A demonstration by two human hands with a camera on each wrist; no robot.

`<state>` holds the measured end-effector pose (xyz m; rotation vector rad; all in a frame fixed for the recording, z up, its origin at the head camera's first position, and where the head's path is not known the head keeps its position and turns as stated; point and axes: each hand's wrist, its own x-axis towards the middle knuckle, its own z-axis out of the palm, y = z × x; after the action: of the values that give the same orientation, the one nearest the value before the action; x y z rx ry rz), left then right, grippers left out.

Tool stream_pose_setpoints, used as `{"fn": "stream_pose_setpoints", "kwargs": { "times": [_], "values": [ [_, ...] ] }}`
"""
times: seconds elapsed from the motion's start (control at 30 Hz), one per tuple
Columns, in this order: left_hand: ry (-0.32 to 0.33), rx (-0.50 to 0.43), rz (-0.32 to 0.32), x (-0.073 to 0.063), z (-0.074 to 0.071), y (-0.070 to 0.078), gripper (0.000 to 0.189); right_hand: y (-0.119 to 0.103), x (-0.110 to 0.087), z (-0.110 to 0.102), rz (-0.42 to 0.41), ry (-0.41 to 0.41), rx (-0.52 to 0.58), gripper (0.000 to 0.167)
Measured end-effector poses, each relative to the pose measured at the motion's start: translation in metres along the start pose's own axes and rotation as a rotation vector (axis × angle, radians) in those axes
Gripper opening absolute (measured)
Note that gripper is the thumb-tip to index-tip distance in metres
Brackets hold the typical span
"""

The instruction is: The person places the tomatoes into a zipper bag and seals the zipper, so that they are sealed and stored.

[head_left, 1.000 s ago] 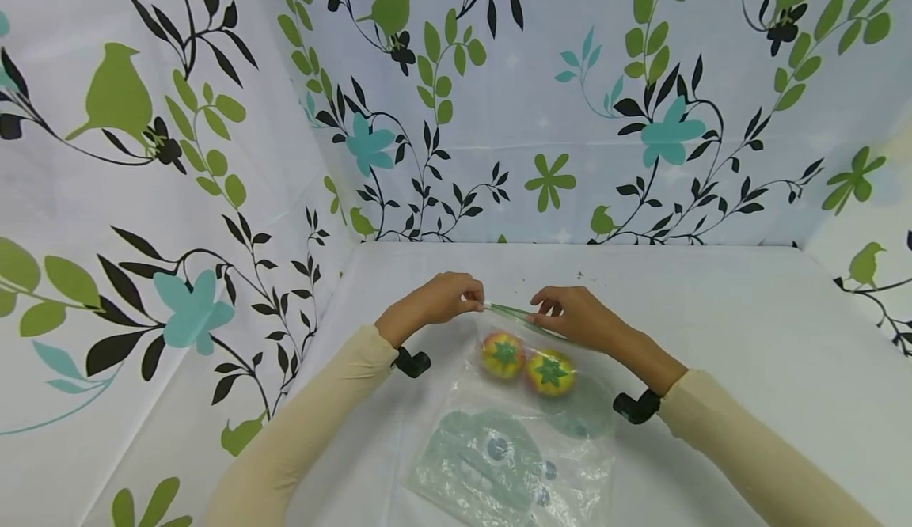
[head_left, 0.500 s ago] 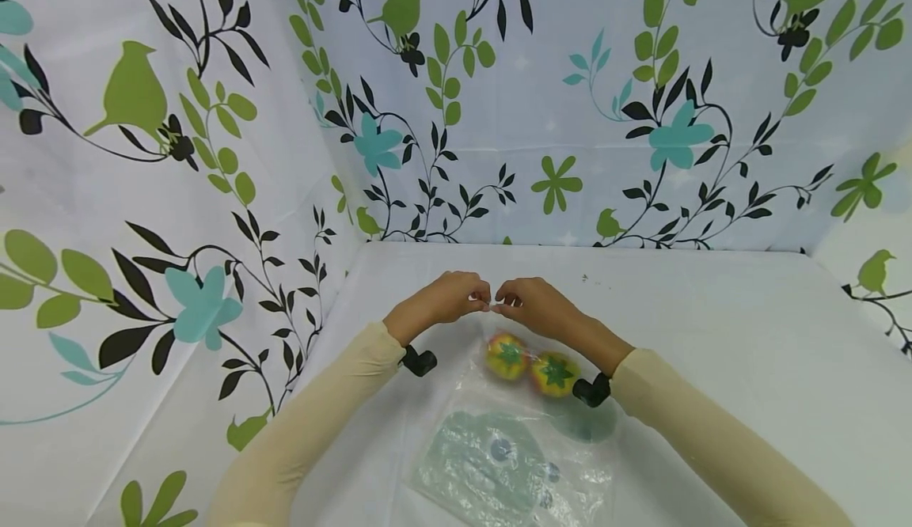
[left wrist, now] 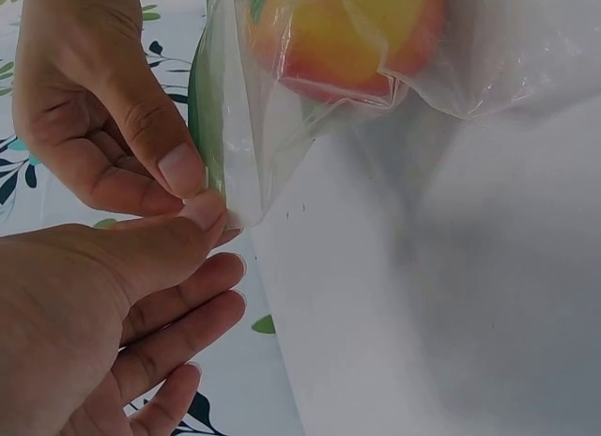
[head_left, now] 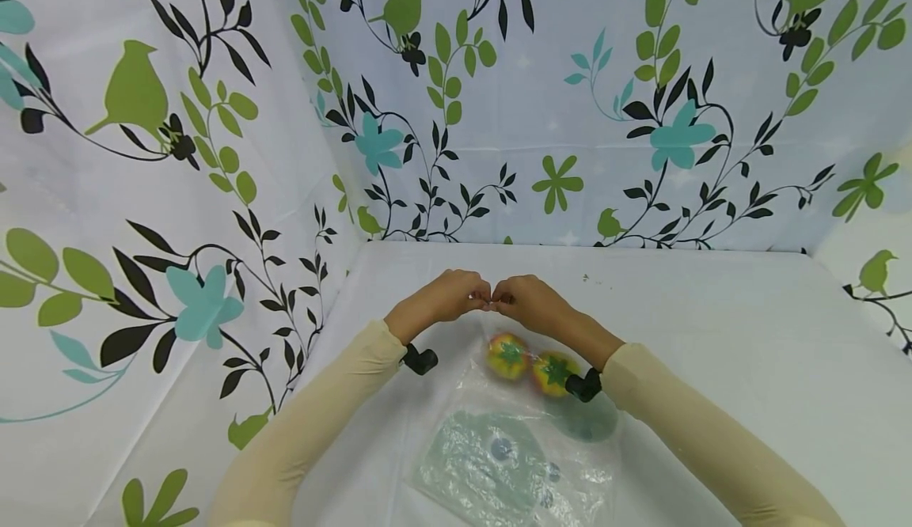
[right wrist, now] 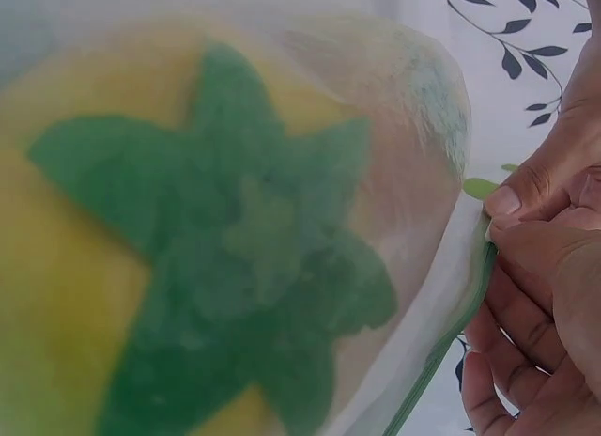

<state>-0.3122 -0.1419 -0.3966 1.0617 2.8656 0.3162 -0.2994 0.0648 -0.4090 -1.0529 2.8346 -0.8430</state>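
A clear zip bag [head_left: 507, 464] with pale green print lies on the white table. Inside it are two yellow-red fruits with green star-shaped tops, the left fruit [head_left: 507, 355] and the right fruit [head_left: 552, 372], the latter partly covered by the right wrist camera. At the bag's far left corner, my left hand [head_left: 449, 296] pinches the edge between thumb and forefinger. My right hand [head_left: 530, 303] pinches the green zip strip [right wrist: 441, 351] right beside it, the thumbs touching in the left wrist view. The strip's very end is hidden under the fingertips.
Wrist cameras, the left one [head_left: 420, 360] and the right one [head_left: 584, 385], sit below the wrists. A patterned cloth [head_left: 470, 139] with birds and leaves hangs behind the table [head_left: 720, 337] and along its left side.
My right hand has moved left along the bag's zip edge until it meets my left hand. The left hand keeps its pinch at the corner. The head view has shifted slightly.
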Motion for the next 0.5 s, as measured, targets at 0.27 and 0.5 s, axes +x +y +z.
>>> {"fn": "stream_pose_setpoints", "kwargs": {
  "times": [0.27, 0.5],
  "values": [
    [0.007, -0.049, 0.01, -0.0008, 0.0022, -0.0042, 0.009, 0.0028, -0.0005, -0.0014, -0.008, -0.021, 0.048, 0.009],
    [-0.001, -0.061, 0.017, -0.0013, 0.0006, -0.004, 0.009, 0.0024, -0.0017, -0.0085, -0.011, -0.066, 0.059, 0.01]
  ]
}}
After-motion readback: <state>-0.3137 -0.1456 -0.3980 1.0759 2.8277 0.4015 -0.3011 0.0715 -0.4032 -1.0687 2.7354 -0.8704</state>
